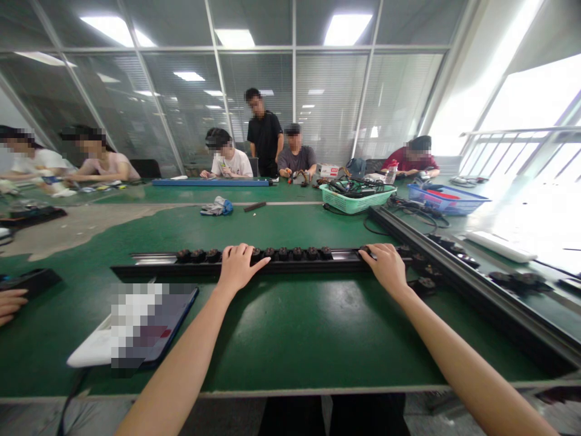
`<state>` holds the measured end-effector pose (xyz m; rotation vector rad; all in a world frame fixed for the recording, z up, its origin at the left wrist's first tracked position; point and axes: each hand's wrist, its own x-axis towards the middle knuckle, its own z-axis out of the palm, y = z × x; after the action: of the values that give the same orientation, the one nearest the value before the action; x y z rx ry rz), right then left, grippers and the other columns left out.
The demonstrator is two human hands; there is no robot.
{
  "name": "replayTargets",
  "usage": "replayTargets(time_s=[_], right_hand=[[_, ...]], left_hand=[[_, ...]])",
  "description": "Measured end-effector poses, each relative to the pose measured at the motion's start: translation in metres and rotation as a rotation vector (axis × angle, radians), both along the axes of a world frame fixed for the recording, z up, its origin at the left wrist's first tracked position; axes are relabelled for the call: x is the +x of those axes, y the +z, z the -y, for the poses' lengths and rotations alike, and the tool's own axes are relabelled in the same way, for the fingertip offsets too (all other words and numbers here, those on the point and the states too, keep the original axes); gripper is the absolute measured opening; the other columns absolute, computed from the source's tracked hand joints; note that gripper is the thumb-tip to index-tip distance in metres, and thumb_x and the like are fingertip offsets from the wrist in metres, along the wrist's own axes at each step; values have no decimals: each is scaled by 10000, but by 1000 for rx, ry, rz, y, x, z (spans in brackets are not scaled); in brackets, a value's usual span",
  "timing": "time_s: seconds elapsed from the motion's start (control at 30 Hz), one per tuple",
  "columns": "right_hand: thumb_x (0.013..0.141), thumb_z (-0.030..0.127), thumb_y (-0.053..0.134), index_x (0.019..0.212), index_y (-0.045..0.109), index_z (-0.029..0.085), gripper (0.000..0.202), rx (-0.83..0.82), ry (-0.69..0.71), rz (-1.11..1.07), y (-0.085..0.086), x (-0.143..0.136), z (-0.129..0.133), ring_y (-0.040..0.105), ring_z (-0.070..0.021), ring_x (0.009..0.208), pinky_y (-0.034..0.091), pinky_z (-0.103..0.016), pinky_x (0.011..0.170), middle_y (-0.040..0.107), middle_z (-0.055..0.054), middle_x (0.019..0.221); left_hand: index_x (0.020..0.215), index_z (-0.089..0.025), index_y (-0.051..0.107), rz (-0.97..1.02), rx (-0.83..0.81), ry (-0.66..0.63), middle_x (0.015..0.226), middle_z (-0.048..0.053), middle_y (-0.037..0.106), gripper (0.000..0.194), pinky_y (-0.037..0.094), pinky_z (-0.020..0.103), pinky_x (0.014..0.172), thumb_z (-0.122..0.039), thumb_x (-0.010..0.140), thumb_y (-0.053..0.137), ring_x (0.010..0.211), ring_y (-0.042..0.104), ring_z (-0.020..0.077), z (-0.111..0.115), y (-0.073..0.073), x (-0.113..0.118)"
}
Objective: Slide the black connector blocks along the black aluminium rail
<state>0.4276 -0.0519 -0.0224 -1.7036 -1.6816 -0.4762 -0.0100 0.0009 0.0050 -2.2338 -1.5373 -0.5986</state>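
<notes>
A long black rail [299, 266] with a metallic inner channel lies across the green table in front of me. Several small round black socket-like pieces [284, 253] sit in a row along its channel. My left hand [239, 267] is wrapped over the rail left of its middle, thumb pointing right along the row, and covers some of the pieces. Toward the rail's right end, my right hand [385, 265] is closed on a small black piece [365, 249] at the channel; the fingers partly hide it. A bare stretch of channel shows between the row and my right hand.
A second long rail [458, 284] runs diagonally on the right, with loose black pieces [521, 280] beyond it. A green basket [358, 203] of cables and a blue basket [454, 203] stand behind. A phone [175, 321] lies front left. Several people sit around; another person's hand [11, 304] shows at left.
</notes>
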Motion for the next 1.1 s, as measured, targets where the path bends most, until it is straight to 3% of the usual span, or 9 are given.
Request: replayTargets(time_s=[1.1], right_hand=[[1009,438,501,1048,774,177,379,-41,-38,-10,1,6,0,588,-303,1110,482,-409,920,756,-129,1101]], left_hand=[[1180,-171,684,15,-6,-5,1190,163,676,742,331,497,1065,-780,962,320,1140,585,343,-2,-1,-1]])
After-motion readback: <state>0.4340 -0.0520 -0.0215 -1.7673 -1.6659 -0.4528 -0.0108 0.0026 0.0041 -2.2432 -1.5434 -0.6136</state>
